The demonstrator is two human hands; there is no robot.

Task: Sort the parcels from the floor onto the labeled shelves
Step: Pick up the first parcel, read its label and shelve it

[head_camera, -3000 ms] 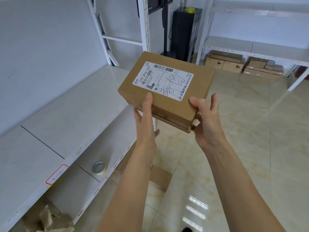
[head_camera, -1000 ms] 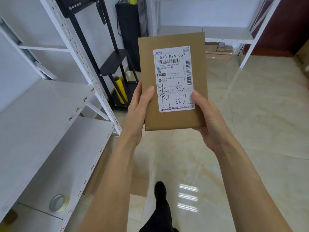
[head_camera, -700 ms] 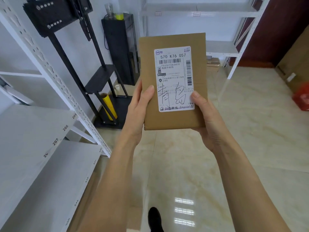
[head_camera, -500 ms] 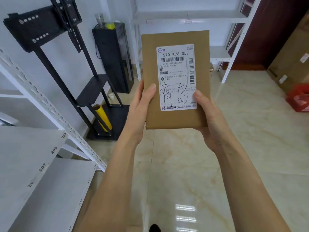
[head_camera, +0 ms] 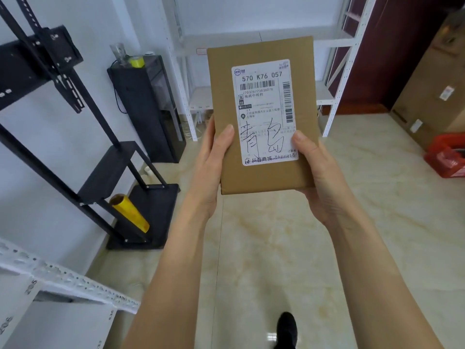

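I hold a flat brown cardboard parcel (head_camera: 261,172) upright in front of me with both hands. Its white shipping label (head_camera: 264,109) faces me, printed "570 K76 057" with handwritten characters below. My left hand (head_camera: 211,167) grips the parcel's lower left edge, thumb on the front. My right hand (head_camera: 319,177) grips the lower right edge, thumb beside the label. A white shelf unit (head_camera: 329,94) stands behind the parcel at the far wall. A numbered white shelf (head_camera: 57,275) shows at the bottom left.
A black stand (head_camera: 100,177) with a yellow film roll (head_camera: 129,212) is at the left. A black cabinet (head_camera: 146,107) stands against the wall. A red crate (head_camera: 448,154) and a large brown box (head_camera: 432,96) sit at the right. Glossy tiled floor (head_camera: 264,260) lies ahead; my shoe (head_camera: 285,328) is below.
The parcel turned from flat to upright with its label facing me. My view has swung right, away from the left shelves, toward the far white shelf unit. Both hands keep the same grip.
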